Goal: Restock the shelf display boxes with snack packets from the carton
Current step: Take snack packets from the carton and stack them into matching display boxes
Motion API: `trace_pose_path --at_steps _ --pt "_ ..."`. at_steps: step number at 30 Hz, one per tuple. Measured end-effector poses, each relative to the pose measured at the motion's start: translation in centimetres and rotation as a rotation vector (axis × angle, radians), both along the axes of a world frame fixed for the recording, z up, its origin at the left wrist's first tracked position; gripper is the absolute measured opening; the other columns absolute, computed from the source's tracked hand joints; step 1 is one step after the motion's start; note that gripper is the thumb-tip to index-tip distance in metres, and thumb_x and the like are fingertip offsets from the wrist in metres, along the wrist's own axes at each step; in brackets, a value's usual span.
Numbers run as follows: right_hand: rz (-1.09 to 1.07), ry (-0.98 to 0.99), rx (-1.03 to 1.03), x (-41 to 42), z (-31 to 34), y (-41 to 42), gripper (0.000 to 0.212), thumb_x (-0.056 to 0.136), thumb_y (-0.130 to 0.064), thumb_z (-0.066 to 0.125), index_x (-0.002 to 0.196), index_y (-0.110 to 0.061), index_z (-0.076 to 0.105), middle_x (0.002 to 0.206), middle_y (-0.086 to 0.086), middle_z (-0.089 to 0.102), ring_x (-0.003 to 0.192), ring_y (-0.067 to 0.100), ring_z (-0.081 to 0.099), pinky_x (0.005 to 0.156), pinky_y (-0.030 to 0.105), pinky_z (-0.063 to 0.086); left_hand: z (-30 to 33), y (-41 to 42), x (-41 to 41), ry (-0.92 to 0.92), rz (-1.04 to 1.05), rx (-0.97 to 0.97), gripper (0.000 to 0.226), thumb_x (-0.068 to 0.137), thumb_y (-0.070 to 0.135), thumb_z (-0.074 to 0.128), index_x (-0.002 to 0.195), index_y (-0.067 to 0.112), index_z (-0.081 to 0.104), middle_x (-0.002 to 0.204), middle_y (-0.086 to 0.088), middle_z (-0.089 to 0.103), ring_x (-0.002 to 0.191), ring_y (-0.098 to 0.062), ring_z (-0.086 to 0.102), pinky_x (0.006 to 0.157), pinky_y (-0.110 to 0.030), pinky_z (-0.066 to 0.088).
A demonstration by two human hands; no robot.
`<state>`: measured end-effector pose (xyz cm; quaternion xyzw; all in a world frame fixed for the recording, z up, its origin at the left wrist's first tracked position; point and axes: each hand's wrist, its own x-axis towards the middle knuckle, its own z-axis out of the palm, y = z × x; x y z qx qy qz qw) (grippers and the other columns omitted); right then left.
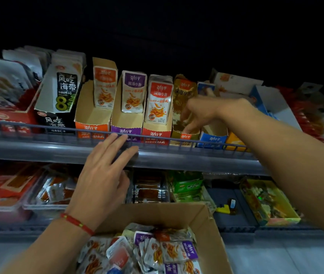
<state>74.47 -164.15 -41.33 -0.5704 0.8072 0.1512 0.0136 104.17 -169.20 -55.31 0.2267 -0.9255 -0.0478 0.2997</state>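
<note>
Above the carton [212, 230] heaped with snack packets [157, 252], the left hand [105, 175] hovers with fingers spread at the shelf [38, 149] rail, while the right hand [200, 113], fingers loosely extended, reaches into the gold display box [182, 133], holding nothing visible.

Left hand [101, 175] raised mid-frame, palm facing away, back of hand to camera, fingers straight and slightly spread, pointing up-right, holding nothing. Red string bracelet [77, 224] on left wrist; bare forearm runs down to lower left. Right hand [202, 113] stretched forward and up, fingers relaxed, angled down-left, somewhat blurred, nothing visibly held. Right forearm bare, extends diagonally from lower right edge.
</note>
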Motion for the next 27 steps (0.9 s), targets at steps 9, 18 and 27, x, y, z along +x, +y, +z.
trace_pose_path --at_steps 9,18,27 --pt "-0.03 -0.129 0.181 0.8 -0.9 -1.9 0.052 0.086 -0.032 0.077 0.134 -0.021 0.06 0.125 -0.002 0.065 0.112 0.019 0.063 0.1 0.041 0.054 0.2 -0.1 -0.1 0.021 -0.003 0.015 0.071 0.077 0.007 0.074 0.143 0.02 0.052 0.156 -0.009 0.041 0.149 -0.029 0.028 0.115 -0.058 0.034" --pt "0.018 -0.181 -0.421 -1.7 3.4 0.6 0.024 0.099 -0.033 0.061 0.12 -0.022 0.065 0.115 -0.009 0.062 0.107 0.01 0.058 0.093 0.033 0.048 0.6 0.2 0.0 0.021 0.009 0.032 0.072 0.076 0.007 0.074 0.143 0.02 0.052 0.156 -0.008 0.04 0.15 -0.029 0.028 0.117 -0.057 0.032" --pt "-0.087 -0.053 -0.541 -3.7 3.3 -2.3 0.02 0.099 -0.026 0.062 0.118 -0.022 0.064 0.112 -0.004 0.056 0.1 0.011 0.051 0.083 0.03 0.04 0.6 0.1 -0.4 0.016 0.024 0.04 0.074 0.074 0.009 0.077 0.143 0.022 0.052 0.157 -0.008 0.04 0.149 -0.028 0.028 0.117 -0.053 0.027"
